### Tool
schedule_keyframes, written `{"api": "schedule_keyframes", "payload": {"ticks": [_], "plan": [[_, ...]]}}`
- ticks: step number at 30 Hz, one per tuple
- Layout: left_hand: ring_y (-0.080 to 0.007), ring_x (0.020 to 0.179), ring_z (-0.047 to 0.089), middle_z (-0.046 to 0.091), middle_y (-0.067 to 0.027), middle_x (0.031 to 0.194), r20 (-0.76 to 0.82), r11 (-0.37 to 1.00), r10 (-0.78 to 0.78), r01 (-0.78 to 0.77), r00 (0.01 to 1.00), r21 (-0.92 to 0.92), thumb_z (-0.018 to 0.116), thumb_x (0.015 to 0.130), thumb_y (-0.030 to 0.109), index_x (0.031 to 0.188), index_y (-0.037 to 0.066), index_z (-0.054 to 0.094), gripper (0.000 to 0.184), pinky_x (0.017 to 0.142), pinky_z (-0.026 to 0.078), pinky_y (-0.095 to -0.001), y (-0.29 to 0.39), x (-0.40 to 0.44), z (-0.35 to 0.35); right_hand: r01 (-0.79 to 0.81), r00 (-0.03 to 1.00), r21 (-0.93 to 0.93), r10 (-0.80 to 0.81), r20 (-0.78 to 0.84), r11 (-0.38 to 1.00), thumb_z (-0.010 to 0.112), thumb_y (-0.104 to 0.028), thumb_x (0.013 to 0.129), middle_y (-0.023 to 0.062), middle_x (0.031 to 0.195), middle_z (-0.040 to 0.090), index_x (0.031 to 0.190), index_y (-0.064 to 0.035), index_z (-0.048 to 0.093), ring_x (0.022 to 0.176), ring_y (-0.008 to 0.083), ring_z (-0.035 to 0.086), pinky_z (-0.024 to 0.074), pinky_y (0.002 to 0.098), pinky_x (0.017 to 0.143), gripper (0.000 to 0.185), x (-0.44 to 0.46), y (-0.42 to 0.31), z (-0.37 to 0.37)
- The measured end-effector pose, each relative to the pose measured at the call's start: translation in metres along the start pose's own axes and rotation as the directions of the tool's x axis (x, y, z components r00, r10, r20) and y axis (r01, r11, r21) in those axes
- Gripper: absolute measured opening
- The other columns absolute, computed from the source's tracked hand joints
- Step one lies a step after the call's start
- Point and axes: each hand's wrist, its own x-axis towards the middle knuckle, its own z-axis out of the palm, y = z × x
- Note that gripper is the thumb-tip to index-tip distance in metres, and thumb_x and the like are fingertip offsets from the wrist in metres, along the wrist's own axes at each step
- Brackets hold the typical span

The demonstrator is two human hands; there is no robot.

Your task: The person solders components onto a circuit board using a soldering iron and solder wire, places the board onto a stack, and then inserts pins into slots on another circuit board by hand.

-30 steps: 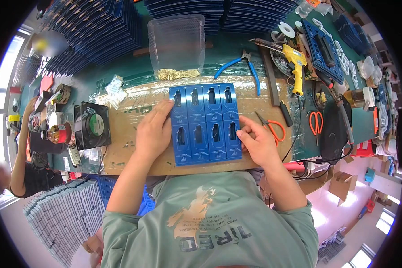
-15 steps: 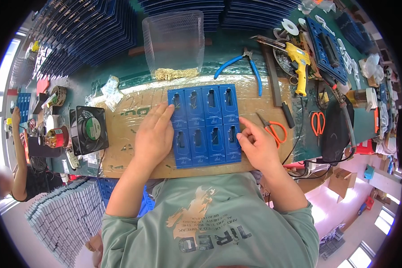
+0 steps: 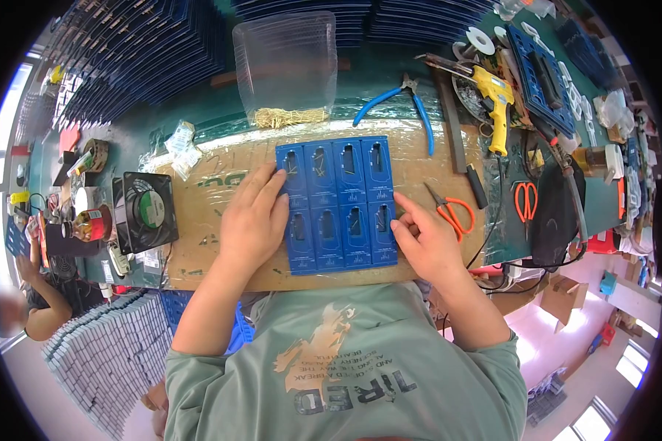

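Observation:
A blue circuit board panel [image 3: 336, 206] lies flat on the brown work mat [image 3: 202, 257] in front of me. It is divided into several like boards in two rows, each with a slot and white print. My left hand [image 3: 254, 220] rests along the panel's left side, fingers stretched out, tips on its edge. On the opposite side my right hand [image 3: 426, 239] touches the panel's edge with the index finger, the other fingers partly curled and apart. Orange-handled pliers [image 3: 456, 217] lie just beyond the right hand. Blue-handled cutters [image 3: 404, 103] lie above the panel.
A clear plastic box [image 3: 285, 70] with thin metal leads stands at the back, before stacks of blue boards [image 3: 132, 51]. To the right are a yellow soldering gun [image 3: 496, 99] and orange scissors [image 3: 526, 202]; a black fan [image 3: 146, 213] stands left. Another person [image 3: 40, 294] works at far left.
My hands and the panel stay almost in place. The person at far left has lowered an arm, and both of that person's hands now show near a blue board.

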Motion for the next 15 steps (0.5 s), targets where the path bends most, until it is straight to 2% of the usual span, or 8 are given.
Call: {"api": "schedule_keyframes", "payload": {"ticks": [2,5,8,11,12,15], "plan": [[-0.0386,0.122,0.059,0.062,-0.0190,0.133,0.005,1.000,-0.008,0.008,1.000,0.009,0.068,0.088,0.010,0.122,-0.001,0.065,0.036,0.102,0.049,-0.0450,0.001,0.000,0.000,0.024,1.000,-0.032,-0.024,-0.006,0.999,0.068,-0.015,0.091,0.0080,0.085,0.068,0.135,-0.0052,0.060,0.077,0.0223,0.066,0.0523,0.0359,0.070,0.045,0.001,-0.002,-0.001],[-0.0372,0.122,0.060,0.062,-0.0182,0.134,-0.004,0.999,0.016,-0.016,1.000,0.028,0.070,0.088,0.012,0.123,0.001,0.066,0.037,0.101,0.050,-0.0429,0.004,0.003,-0.002,0.017,1.000,-0.109,-0.015,0.019,0.994,0.070,-0.017,0.090,0.0078,0.094,0.067,0.135,-0.0081,0.060,0.079,0.0226,0.066,0.0527,0.0364,0.071,0.046,0.003,-0.007,-0.005],[-0.0356,0.118,0.062,0.064,-0.0167,0.131,-0.047,0.995,0.098,-0.097,0.994,0.030,0.072,0.087,0.013,0.122,0.002,0.067,0.036,0.098,0.051,-0.0420,0.007,0.008,-0.006,0.178,0.967,-0.248,-0.216,-0.136,0.952,0.073,-0.018,0.088,0.0070,0.105,0.066,0.128,-0.0108,0.065,0.080,0.0229,0.066,0.0533,0.0367,0.071,0.042,0.003,-0.019,-0.004],[-0.0344,0.109,0.064,0.067,-0.0145,0.122,-0.072,0.990,0.138,-0.134,0.988,0.050,0.072,0.087,0.012,0.117,0.004,0.069,0.031,0.092,0.052,-0.0423,0.009,0.017,-0.011,0.399,0.901,-0.350,-0.434,-0.023,0.847,0.076,-0.019,0.085,0.0070,0.112,0.064,0.119,-0.0116,0.069,0.083,0.0237,0.066,0.0541,0.0370,0.072,0.035,0.005,-0.011,-0.002],[-0.0340,0.105,0.065,0.068,-0.0137,0.119,-0.074,0.989,0.142,-0.138,0.987,0.062,0.072,0.087,0.012,0.115,0.004,0.070,0.029,0.089,0.052,-0.0425,0.008,0.021,-0.012,0.389,0.902,-0.377,-0.431,-0.030,0.840,0.077,-0.017,0.084,0.0069,0.108,0.064,0.112,-0.0096,0.071,0.084,0.0232,0.067,0.0545,0.0359,0.072,0.030,0.005,-0.013,-0.003],[-0.0330,0.097,0.064,0.068,-0.0115,0.107,-0.115,0.983,0.157,-0.144,0.981,0.117,0.071,0.087,0.011,0.106,0.006,0.073,0.020,0.085,0.052,-0.0422,-0.004,0.049,-0.011,0.360,0.902,-0.250,-0.404,-0.153,0.899,0.077,-0.015,0.083,0.0069,0.106,0.065,0.112,-0.0089,0.072,0.086,0.0217,0.067,0.0544,0.0345,0.072,0.030,0.008,-0.011,-0.004]]}}
